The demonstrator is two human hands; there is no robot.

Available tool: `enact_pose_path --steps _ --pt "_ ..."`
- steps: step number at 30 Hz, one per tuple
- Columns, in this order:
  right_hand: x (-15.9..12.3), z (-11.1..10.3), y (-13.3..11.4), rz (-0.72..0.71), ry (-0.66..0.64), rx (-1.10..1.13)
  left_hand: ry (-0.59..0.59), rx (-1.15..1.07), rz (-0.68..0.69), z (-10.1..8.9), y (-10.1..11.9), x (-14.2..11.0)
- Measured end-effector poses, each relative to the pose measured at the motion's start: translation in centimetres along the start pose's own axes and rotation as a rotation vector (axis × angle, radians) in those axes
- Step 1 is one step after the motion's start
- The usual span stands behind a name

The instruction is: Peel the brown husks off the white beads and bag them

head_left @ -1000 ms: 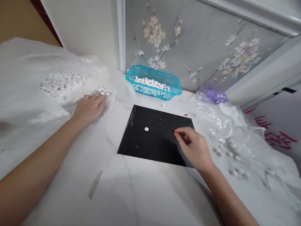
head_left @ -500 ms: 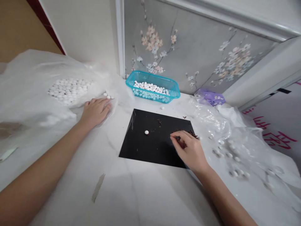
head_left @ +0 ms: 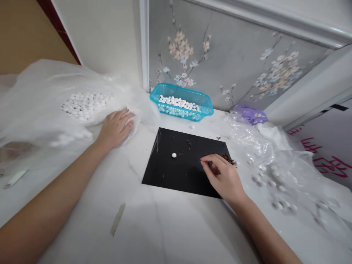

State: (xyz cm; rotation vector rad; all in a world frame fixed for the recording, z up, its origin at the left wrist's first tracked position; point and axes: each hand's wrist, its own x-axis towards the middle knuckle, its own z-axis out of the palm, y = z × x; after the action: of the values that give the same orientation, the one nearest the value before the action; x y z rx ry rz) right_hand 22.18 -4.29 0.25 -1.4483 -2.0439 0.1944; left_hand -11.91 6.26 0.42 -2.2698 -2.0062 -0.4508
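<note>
My left hand lies flat with fingers spread on a clear plastic bag that holds a heap of small white beads. My right hand rests on the right part of a black sheet, fingers curled and pinched together near a scatter of dark brown bits. What the fingers hold, if anything, is too small to name. One white bead lies alone on the sheet, left of my right hand.
A turquoise basket with white beads stands at the back against a flowered wall panel. Crumpled clear plastic with scattered beads and a purple container lie at the right. A strip of tape sticks to the white table.
My left hand slid over the few loose beads at the bag's edge, which it now covers. My right hand drew slightly left, uncovering dark bits behind it. The view shifted a little.
</note>
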Motion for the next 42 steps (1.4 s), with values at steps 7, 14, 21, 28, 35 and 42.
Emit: enact_pose_path --steps 7,14,21,28,35,42 --pt "0.0 -0.1 -0.2 0.004 -0.018 -0.005 -0.005 -0.1 -0.01 0.0 -0.4 0.2" --pt "-0.1 -0.1 -0.7 -0.047 0.012 0.042 0.127 -0.232 -0.171 -0.5 0.0 -0.5" --pt "-0.1 0.0 -0.9 -0.052 0.022 0.022 -0.016 -0.369 -0.278 -1.2 -0.2 -0.5" --pt "-0.1 0.0 -0.8 -0.06 0.019 0.026 -0.166 -0.476 -0.285 -1.2 0.3 -0.3" --pt "-0.2 0.0 -0.9 -0.053 0.03 0.033 -0.094 -0.439 -0.34 -1.9 1.6 -1.1" --pt "-0.4 0.1 -1.0 -0.047 0.041 0.107 0.406 -0.669 -0.372 -2.5 3.2 -1.0"
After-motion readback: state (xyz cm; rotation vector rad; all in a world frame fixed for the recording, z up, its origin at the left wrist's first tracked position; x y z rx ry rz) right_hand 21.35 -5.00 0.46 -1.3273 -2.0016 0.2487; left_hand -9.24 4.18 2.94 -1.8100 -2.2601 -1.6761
